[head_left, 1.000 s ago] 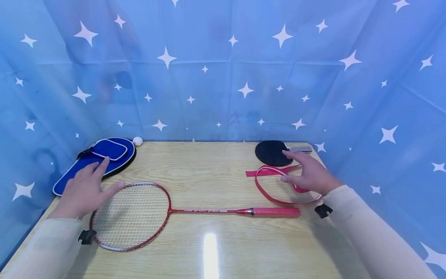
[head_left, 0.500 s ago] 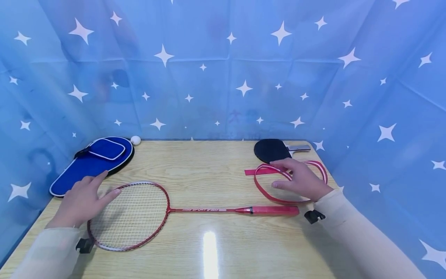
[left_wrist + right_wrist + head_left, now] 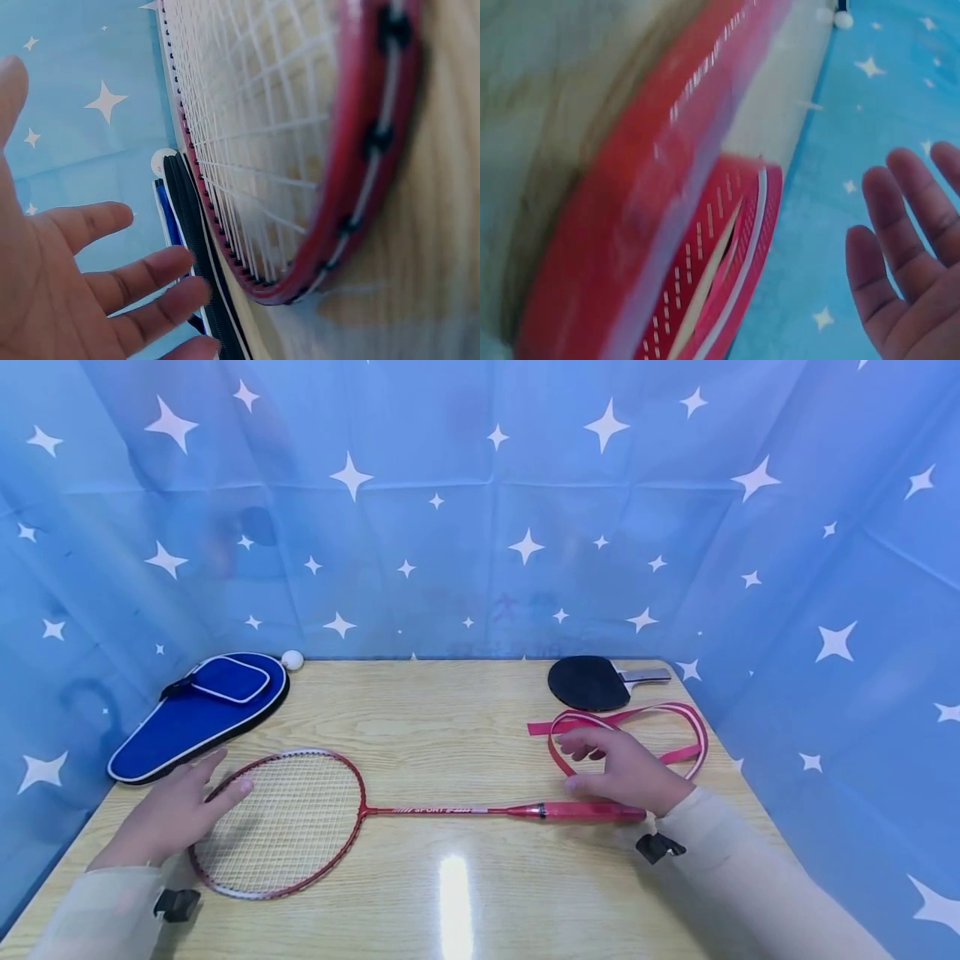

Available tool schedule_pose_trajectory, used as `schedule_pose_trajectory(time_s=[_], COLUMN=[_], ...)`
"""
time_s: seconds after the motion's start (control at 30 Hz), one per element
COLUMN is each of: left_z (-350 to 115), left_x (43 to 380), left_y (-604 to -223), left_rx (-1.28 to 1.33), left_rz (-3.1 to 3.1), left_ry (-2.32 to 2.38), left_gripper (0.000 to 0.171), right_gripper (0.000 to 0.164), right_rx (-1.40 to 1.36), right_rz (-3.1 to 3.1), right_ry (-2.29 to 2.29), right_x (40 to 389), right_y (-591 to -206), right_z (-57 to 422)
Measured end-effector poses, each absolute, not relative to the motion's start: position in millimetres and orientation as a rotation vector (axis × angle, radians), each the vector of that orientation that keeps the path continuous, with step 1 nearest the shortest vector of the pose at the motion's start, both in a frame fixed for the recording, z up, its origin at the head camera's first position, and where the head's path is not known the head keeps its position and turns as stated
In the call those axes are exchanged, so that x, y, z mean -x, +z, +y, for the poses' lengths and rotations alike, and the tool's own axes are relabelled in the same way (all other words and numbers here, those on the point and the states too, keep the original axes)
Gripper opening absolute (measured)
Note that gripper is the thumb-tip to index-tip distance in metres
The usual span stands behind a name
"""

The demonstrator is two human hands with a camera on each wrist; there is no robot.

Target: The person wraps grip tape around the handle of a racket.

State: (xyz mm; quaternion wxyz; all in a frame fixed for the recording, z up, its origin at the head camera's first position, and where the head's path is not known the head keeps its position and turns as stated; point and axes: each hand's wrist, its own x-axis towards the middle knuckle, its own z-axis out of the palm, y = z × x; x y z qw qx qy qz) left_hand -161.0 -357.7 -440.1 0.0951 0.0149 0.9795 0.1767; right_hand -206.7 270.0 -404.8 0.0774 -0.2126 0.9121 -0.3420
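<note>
A red badminton racket [image 3: 292, 818] lies across the table, its head at the left and its pink-red handle [image 3: 577, 812] at the right. My left hand [image 3: 168, 814] hovers over the left rim of the racket head, fingers spread and holding nothing; the left wrist view shows the frame [image 3: 360, 142] beyond its fingertips. Just behind the handle, my right hand [image 3: 626, 772] hangs with loosely bent fingers, nothing in them. Under and behind it a red band with a white stripe [image 3: 693, 727] lies in loose loops. In the right wrist view the handle [image 3: 645, 187] runs close to the camera.
A black table tennis bat [image 3: 588, 683] lies at the back right. At the back left rest a blue bat case [image 3: 195, 718] with white piping and a white ball [image 3: 292, 660]. Blue star-printed cloth [image 3: 450, 527] walls in the table's back and sides.
My right hand has moved left and nearer to me, from over the band down towards the racket handle, its fingers bending more. The left hand has lowered slightly. The racket stays in place.
</note>
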Motion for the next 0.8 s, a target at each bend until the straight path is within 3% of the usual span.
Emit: schedule_pose_trajectory(time_s=[0.33, 0.8], left_z=[-364, -369], left_x=[157, 163], left_y=[-445, -447], left_rx=[-0.049, 0.027], left_rz=[2.805, 2.747], left_ry=[0.597, 0.609], left_gripper=[0.098, 0.112], right_gripper=[0.071, 0.068], right_rx=[0.689, 0.661], right_rz=[2.601, 2.471], right_ry=[-1.001, -0.805], right_x=[195, 196], right_y=[-411, -426], right_z=[249, 240])
